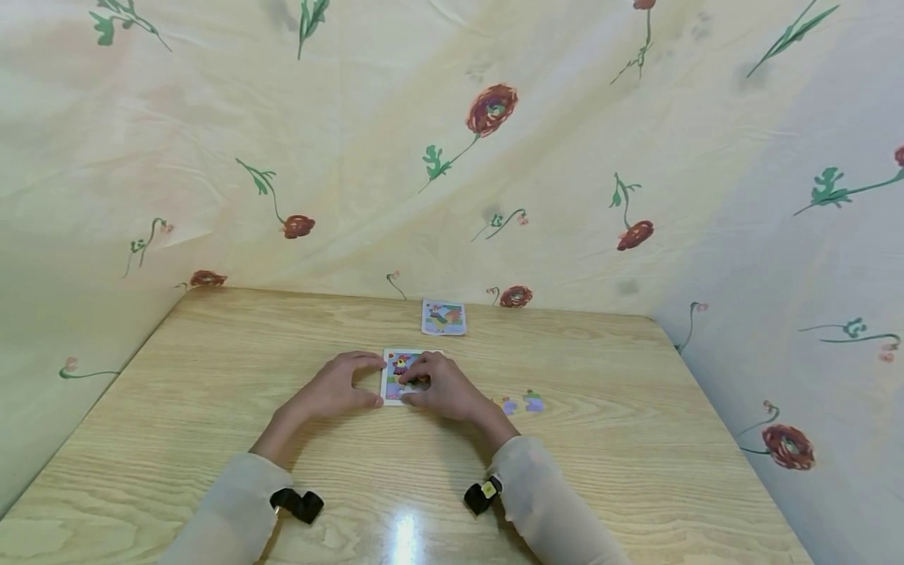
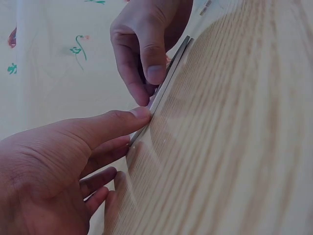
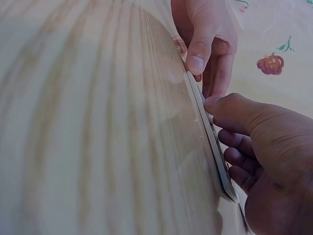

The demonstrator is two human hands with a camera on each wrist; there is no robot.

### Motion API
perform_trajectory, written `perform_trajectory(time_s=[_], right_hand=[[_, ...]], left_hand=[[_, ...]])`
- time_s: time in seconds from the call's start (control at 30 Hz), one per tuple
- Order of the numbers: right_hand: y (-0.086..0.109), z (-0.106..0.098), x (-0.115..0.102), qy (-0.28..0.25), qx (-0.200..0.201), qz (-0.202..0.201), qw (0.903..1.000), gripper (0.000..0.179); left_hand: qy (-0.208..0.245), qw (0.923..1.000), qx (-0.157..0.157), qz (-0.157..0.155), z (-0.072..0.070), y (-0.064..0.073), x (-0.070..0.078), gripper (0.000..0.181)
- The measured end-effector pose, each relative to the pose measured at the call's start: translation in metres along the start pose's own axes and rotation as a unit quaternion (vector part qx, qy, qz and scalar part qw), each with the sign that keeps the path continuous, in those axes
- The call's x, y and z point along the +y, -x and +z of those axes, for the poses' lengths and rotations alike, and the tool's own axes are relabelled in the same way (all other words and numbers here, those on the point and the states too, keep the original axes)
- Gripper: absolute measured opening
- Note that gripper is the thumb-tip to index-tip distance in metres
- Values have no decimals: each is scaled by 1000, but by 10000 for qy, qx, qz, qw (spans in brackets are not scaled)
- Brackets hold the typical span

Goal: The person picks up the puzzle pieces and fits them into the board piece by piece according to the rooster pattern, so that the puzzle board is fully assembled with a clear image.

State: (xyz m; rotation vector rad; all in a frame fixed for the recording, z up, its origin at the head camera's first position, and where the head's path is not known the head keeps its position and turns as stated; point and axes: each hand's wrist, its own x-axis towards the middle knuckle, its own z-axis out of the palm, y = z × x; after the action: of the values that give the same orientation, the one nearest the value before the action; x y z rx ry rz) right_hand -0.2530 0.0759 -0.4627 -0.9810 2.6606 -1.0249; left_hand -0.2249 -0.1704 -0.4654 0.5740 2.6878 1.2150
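A small jigsaw puzzle board [image 1: 389,392] with a white border and a colourful picture lies flat on the wooden table. My left hand [image 1: 342,386] holds it at the left side, thumb by the near corner and fingers by the far one. Over its right half, my right hand [image 1: 443,386] bends down with curled fingers, thumb and forefinger about a puzzle piece that they mostly hide. Both wrist views show the board edge-on; the left wrist view has the left thumb [image 2: 141,112] against its edge. Right of the right hand lie loose puzzle pieces [image 1: 533,401], one partly covered.
Behind the board, near the table's back edge, lies a picture card [image 1: 443,318] with a similar colourful print. A flowered cloth [image 1: 353,157] hangs behind and beside the table [image 1: 636,455]. Each sleeve carries a black wrist camera [image 1: 304,504].
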Motion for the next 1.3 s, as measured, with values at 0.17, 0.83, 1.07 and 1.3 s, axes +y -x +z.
perform_trajectory(time_s=[0.17, 0.83, 1.07, 1.3], right_hand=[[-1, 1, -3, -83, 13, 17, 10000, 21], [4, -1, -8, 277, -65, -219, 9994, 25], [19, -17, 2, -54, 98, 109, 9999, 25], [45, -38, 19, -104, 343, 362, 9987, 26]], left_hand=[[23, 10000, -8, 9, 0, 0, 1, 60], [-197, 9998, -12, -31, -1, 1, 0, 62], [-123, 9999, 5, -70, 0, 2, -1, 62], [-75, 10000, 18, -25, 1, 1, -2, 62]])
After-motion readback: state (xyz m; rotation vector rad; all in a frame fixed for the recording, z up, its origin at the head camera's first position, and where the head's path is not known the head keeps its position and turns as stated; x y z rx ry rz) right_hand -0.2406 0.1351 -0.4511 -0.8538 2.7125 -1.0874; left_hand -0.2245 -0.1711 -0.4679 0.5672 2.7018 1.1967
